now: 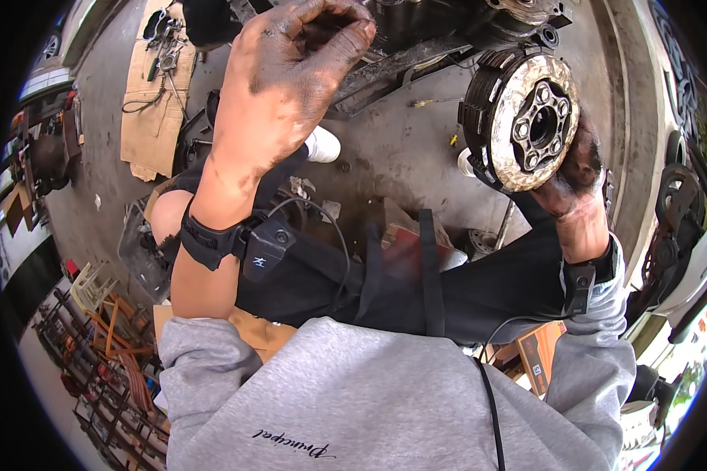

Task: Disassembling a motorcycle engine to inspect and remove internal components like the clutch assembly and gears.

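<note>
In my right hand [577,173] is a clutch pack [530,122], a stack of dark toothed plates with a worn pale face, a ring of bolts and a central hole. My fingers support it from below and its right side, and its face is turned toward me. At the top, my left hand [294,74], blackened with grease, has its thumb and fingertips drawn together. Whether a small thing lies between them cannot be made out. Just beyond the left fingertips stands a dark, oily engine [432,27], partly cut off by the picture's upper edge.
Cardboard [145,118] with several tools and metal parts lies at the far left. A yellow-handled screwdriver [422,103] rests on the concrete floor [385,141]. Between my legs is a reddish box [408,239], partly blurred. Racks of parts [94,369] stand at the left.
</note>
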The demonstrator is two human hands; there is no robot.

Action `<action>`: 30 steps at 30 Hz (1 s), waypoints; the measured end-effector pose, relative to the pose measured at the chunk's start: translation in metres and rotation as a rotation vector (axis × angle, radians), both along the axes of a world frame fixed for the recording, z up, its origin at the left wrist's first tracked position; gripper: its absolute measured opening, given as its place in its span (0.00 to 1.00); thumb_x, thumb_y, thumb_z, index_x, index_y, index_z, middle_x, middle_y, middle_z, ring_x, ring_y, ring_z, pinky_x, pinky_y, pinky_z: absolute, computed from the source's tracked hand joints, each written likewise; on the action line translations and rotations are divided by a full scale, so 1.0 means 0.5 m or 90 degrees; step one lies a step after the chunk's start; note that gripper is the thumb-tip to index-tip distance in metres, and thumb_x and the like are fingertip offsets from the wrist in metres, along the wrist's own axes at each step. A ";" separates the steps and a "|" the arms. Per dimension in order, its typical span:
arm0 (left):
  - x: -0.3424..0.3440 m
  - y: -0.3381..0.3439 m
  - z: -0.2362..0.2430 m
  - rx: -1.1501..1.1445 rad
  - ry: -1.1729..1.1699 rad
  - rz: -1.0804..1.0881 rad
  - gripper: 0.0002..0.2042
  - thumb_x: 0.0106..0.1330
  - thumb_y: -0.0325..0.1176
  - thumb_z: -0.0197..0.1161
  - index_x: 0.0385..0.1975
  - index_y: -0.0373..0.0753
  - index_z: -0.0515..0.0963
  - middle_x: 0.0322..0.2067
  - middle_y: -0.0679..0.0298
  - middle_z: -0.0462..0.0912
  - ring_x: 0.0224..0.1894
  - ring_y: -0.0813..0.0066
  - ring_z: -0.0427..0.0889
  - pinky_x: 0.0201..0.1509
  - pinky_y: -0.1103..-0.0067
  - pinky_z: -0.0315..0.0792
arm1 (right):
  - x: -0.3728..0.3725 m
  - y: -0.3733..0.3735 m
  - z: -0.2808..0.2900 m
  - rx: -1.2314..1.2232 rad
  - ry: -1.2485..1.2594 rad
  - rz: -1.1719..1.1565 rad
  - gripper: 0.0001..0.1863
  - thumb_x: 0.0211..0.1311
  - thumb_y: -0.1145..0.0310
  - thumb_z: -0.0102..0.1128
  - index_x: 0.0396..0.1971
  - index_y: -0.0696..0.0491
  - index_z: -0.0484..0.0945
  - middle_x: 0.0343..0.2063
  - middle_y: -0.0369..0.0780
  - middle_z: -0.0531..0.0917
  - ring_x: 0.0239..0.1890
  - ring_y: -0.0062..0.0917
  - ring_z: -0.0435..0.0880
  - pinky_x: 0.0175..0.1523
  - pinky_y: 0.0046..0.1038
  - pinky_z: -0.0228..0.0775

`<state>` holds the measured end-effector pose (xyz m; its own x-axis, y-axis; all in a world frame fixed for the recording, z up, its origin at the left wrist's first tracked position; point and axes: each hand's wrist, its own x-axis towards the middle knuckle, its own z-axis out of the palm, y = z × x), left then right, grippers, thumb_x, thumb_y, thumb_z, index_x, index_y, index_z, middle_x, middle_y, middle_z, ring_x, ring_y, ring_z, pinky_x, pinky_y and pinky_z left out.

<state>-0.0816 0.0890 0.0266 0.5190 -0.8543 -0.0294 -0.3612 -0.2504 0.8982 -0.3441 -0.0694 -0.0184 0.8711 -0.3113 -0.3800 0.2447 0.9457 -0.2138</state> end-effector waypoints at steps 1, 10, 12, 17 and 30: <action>-0.001 0.004 0.000 0.018 -0.014 -0.002 0.08 0.69 0.31 0.66 0.42 0.34 0.82 0.38 0.66 0.84 0.42 0.81 0.80 0.52 0.82 0.73 | -0.002 0.000 -0.004 -0.009 -0.006 0.006 0.22 0.78 0.58 0.41 0.58 0.56 0.76 0.54 0.45 0.83 0.54 0.34 0.84 0.62 0.42 0.77; -0.039 0.012 -0.018 -0.242 -0.220 -0.201 0.19 0.55 0.36 0.77 0.45 0.37 0.83 0.51 0.55 0.81 0.54 0.64 0.80 0.58 0.70 0.74 | 0.001 0.025 -0.049 0.036 0.067 -0.004 0.21 0.77 0.61 0.42 0.57 0.58 0.76 0.54 0.45 0.83 0.54 0.34 0.84 0.65 0.41 0.75; -0.081 0.007 -0.044 -0.282 -0.237 -0.280 0.27 0.49 0.43 0.80 0.49 0.41 0.82 0.60 0.49 0.73 0.62 0.53 0.75 0.65 0.62 0.71 | 0.006 0.043 -0.052 0.061 0.078 0.019 0.21 0.77 0.61 0.42 0.60 0.57 0.73 0.55 0.46 0.82 0.55 0.35 0.83 0.65 0.42 0.75; -0.143 0.037 -0.064 -0.063 -0.311 -0.389 0.37 0.50 0.51 0.77 0.59 0.42 0.72 0.71 0.44 0.56 0.73 0.34 0.54 0.72 0.47 0.61 | 0.039 0.079 -0.044 0.064 0.027 0.028 0.20 0.76 0.63 0.41 0.57 0.57 0.76 0.51 0.44 0.84 0.51 0.33 0.85 0.60 0.39 0.79; -0.097 0.011 -0.040 -0.008 -0.330 -0.314 0.30 0.39 0.46 0.82 0.39 0.35 0.80 0.69 0.40 0.58 0.67 0.33 0.63 0.67 0.52 0.66 | 0.089 0.070 -0.044 0.016 0.100 0.040 0.22 0.79 0.59 0.44 0.61 0.58 0.71 0.54 0.42 0.82 0.55 0.31 0.83 0.66 0.35 0.74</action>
<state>-0.1300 0.0946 0.0066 0.0159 -0.9917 0.1274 -0.8110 0.0618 0.5818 -0.2999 -0.0343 -0.0406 0.8180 -0.2464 -0.5198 0.1501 0.9637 -0.2207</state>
